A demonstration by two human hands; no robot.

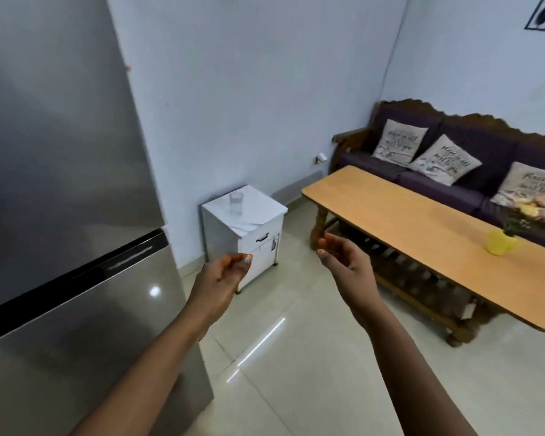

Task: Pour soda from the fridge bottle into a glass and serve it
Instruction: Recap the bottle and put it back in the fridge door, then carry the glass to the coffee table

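A tall grey fridge (60,184) fills the left side, both its doors closed. An empty clear glass (236,203) stands on top of a small white cabinet (258,243) against the wall, just right of the fridge. My left hand (224,275) hovers in front of the cabinet, fingers loosely curled, holding nothing. My right hand (343,259) is raised beside it, fingers apart and empty. No bottle is in view.
A long wooden coffee table (422,234) stands at the right, with a yellow vase of flowers (501,242) on its near end. Behind it is a dark sofa (453,152) with three printed cushions. Pale floor tiles (296,372) lie between me and the furniture.
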